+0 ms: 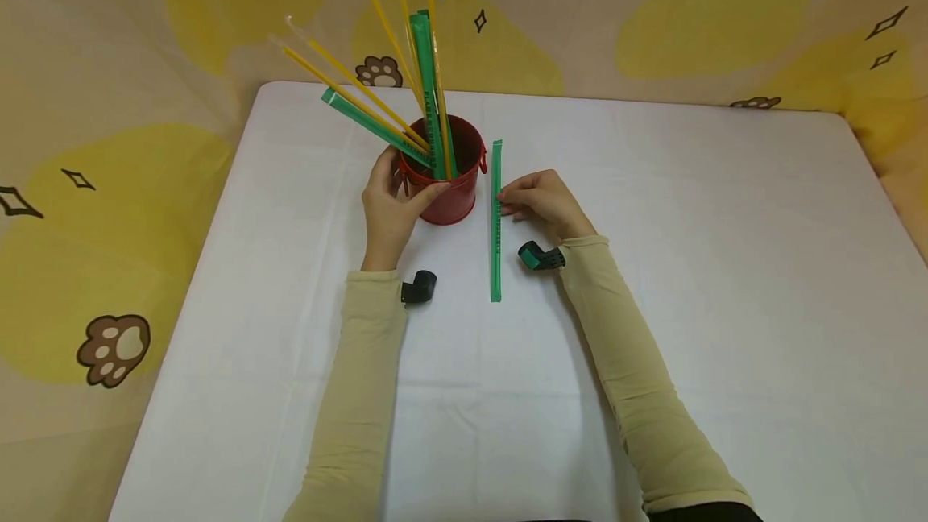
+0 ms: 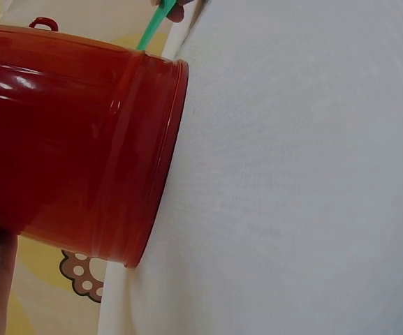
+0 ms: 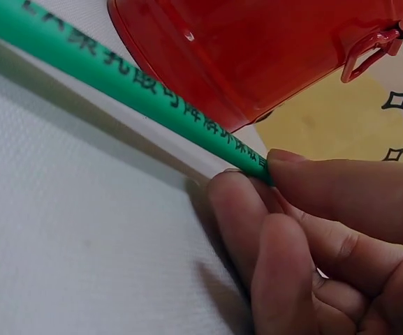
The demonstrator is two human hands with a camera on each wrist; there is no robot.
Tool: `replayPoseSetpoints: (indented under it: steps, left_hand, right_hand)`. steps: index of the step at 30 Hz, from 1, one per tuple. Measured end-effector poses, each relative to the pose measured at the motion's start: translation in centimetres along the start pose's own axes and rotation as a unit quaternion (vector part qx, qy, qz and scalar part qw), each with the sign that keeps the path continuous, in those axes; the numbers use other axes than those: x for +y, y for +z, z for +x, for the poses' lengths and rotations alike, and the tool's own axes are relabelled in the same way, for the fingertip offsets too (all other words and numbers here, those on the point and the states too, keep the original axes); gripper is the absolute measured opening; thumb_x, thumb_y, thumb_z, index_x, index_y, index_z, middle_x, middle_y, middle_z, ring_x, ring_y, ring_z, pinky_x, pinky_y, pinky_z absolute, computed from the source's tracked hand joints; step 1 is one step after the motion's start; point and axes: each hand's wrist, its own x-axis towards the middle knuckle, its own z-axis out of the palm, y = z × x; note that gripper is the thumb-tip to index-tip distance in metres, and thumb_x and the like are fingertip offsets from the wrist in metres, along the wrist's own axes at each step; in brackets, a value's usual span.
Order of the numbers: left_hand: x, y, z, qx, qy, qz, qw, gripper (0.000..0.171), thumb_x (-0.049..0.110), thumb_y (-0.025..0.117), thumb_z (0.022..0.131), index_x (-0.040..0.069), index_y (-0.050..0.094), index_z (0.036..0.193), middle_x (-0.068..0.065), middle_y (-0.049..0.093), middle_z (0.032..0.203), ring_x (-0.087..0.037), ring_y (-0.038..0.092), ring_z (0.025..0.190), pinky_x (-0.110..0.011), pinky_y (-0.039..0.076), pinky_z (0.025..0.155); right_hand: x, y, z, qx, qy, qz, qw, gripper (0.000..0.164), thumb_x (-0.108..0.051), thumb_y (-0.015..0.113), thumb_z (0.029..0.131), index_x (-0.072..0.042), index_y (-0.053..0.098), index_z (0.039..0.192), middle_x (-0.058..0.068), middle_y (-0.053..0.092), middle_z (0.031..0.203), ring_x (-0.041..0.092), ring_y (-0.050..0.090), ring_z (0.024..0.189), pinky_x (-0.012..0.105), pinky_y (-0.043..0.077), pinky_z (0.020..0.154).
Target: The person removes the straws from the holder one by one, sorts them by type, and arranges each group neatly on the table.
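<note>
A small red metal bucket (image 1: pixel 451 204) stands upright on the white table, with several yellow straws in clear wrappers (image 1: pixel 391 26) and green-wrapped straws (image 1: pixel 429 87) leaning out of it. My left hand (image 1: pixel 387 208) holds the bucket from its left side, thumb at the near rim and fingers around the far left. Right of the bucket, my right hand (image 1: pixel 544 200) pinches a single green-wrapped straw (image 1: pixel 496 248) between thumb and fingers. Dark printed characters run along this straw (image 3: pixel 124 87) in the right wrist view. It is apart from the bucket.
White cloth (image 1: pixel 696 280) covers the table. A cream curtain with yellow patches and paw prints (image 1: pixel 114 350) hangs behind and to the left. Small black wrist cameras (image 1: pixel 419 287) sit at both sleeve cuffs.
</note>
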Motion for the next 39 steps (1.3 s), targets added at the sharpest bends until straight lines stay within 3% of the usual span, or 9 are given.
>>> replayPoseSetpoints:
  steps: [10,19,24,32,39]
  left_hand:
    - [-3.7,0.0,0.6,0.005,0.012,-0.015,0.9998,0.07,0.001,0.078,0.074,-0.004,0.044,0.136,-0.016,0.052,0.132,-0.021,0.047,0.122,-0.032,0.04,0.104]
    - [-3.4,0.0,0.6,0.006,0.023,-0.013,0.9996,0.067,0.003,0.078,0.075,-0.004,0.046,0.133,-0.015,0.053,0.13,-0.018,0.048,0.121,-0.031,0.041,0.103]
    - [-4.0,0.0,0.7,0.005,0.031,-0.014,0.9994,0.069,0.003,0.079,0.074,-0.003,0.046,0.134,-0.015,0.053,0.131,-0.019,0.048,0.121,-0.031,0.04,0.103]
    - [-3.9,0.0,0.7,0.004,0.037,-0.012,0.9992,0.068,0.002,0.079,0.074,-0.005,0.047,0.133,-0.016,0.054,0.13,-0.019,0.049,0.121,-0.031,0.041,0.103]
    - [-3.9,0.0,0.7,0.006,0.032,-0.015,0.9994,0.069,0.003,0.079,0.073,-0.004,0.047,0.133,-0.015,0.054,0.129,-0.017,0.049,0.12,-0.03,0.041,0.102]
  right_hand:
    - [-0.2,-0.3,0.1,-0.025,0.011,-0.054,0.998,0.017,-0.007,0.067,0.087,0.008,0.069,0.094,0.005,0.069,0.071,0.011,0.065,0.063,0.02,0.053,0.056]
    - [-0.2,-0.3,0.2,-0.034,0.01,-0.07,0.997,0.015,-0.005,0.066,0.087,0.009,0.067,0.093,0.008,0.069,0.077,0.011,0.065,0.064,0.019,0.052,0.056]
    - [-0.3,0.2,0.0,-0.012,0.013,-0.099,0.995,0.018,-0.011,0.072,0.084,0.005,0.068,0.089,0.006,0.068,0.071,0.011,0.064,0.061,0.019,0.052,0.054]
    - [-0.7,1.5,-0.3,0.06,-0.004,-0.228,0.972,0.021,-0.022,0.078,0.079,-0.004,0.069,0.078,0.002,0.064,0.062,0.01,0.058,0.057,0.021,0.045,0.056]
    - [-0.8,1.7,-0.3,0.067,-0.005,-0.246,0.967,0.019,-0.02,0.075,0.082,-0.002,0.07,0.08,0.004,0.065,0.063,0.01,0.059,0.054,0.022,0.046,0.055]
